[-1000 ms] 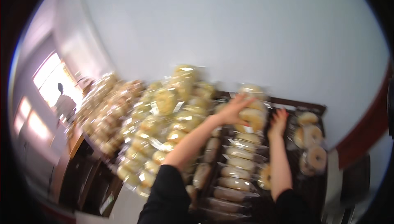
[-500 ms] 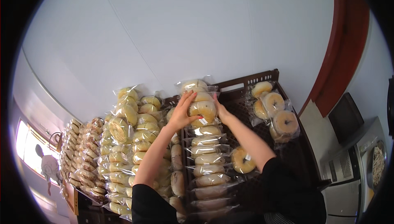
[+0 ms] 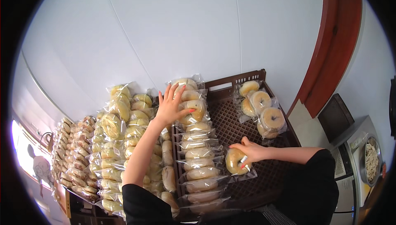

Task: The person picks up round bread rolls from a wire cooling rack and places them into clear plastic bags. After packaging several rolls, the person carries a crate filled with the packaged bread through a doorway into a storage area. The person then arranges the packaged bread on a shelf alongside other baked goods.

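My left hand (image 3: 168, 108) lies with fingers spread over the far end of a row of bagged bagels; its thumb touches a bagel (image 3: 197, 108) in clear film. That row of bagels (image 3: 201, 153) stands on edge along the left side of a brown lattice crate (image 3: 225, 120). To the right of the row, my right hand (image 3: 252, 151) grips a single flat-lying bagged bagel (image 3: 234, 162) by its right side, fingers around the ring. A small white label shows on that bagel's wrapper.
Several bagged bagels (image 3: 272, 118) are piled at the crate's far right. Left of the crate stand rows of yellowish bagged bagels (image 3: 110, 159) and brown-speckled ones (image 3: 79, 159). A pale wall (image 3: 173, 31) rises behind. A metal bowl (image 3: 371, 163) sits on the far-right counter.
My right hand has left the far end of the row, come nearer and closed on the lone bagel. My left hand stays at the row, its fingers more spread. The view has shifted slightly.
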### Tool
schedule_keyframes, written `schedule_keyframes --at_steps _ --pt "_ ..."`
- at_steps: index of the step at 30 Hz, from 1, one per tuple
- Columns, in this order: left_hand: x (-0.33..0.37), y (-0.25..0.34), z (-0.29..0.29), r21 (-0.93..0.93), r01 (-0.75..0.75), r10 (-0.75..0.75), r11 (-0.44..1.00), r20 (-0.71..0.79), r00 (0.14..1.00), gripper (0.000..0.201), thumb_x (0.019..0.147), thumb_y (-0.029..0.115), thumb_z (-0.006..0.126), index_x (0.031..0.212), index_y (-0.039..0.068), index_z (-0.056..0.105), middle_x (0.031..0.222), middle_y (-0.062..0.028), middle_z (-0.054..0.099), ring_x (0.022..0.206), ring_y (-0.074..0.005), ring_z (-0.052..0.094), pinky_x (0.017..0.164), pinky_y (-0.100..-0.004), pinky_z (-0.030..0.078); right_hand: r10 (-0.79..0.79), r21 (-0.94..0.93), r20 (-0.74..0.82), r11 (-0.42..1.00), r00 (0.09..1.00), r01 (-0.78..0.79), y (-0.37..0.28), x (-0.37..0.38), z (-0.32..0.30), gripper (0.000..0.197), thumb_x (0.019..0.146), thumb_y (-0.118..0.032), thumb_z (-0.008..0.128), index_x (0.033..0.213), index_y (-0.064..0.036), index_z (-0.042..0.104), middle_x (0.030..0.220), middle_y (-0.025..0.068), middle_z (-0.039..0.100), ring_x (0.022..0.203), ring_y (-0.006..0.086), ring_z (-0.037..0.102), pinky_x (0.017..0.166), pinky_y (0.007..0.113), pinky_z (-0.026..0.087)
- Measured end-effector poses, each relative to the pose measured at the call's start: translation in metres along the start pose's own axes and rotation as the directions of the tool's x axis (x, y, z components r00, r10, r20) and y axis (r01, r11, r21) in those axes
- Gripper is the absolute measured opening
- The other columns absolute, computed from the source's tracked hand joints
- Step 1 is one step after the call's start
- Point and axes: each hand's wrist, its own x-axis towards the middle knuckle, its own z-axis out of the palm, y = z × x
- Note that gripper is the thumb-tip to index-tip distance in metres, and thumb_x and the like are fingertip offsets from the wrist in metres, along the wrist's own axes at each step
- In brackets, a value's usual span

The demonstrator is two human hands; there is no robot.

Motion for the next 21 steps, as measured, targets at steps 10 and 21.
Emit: schedule_keyframes --at_steps 10,21 --pt "-0.006 0.034 -0.060 -0.140 -0.264 0.245 0.954 -0.141 0.959 0.053 0.075 0.012 0.062 0.124 0.013 0.043 0.125 -0.0109 0.044 0.117 -0.0319 0.040 0.099 -0.0442 0.030 -0.450 -0.234 -0.331 0.891 0.829 0.390 -0.085 0.016 -0.130 0.052 0.070 -0.003 0.063 0.117 -0.0109 0.043 0.131 0.0173 0.027 0.112 0.0366 0.043 0.092 0.038 0.040" --pt "0.001 0.005 -0.027 -0.597 -0.066 0.074 0.800 -0.010 0.997 0.071 0.071 0.025 0.067 0.130 0.002 0.033 0.123 -0.0217 0.045 0.115 -0.0353 0.043 0.095 -0.0396 0.036 -0.590 -0.538 -0.173 0.727 0.789 0.426 -0.102 0.181 -0.107 0.037 0.065 -0.004 0.065 0.101 -0.0063 0.061 0.095 0.0155 0.061 0.092 0.0304 0.057 0.082 0.039 0.045"
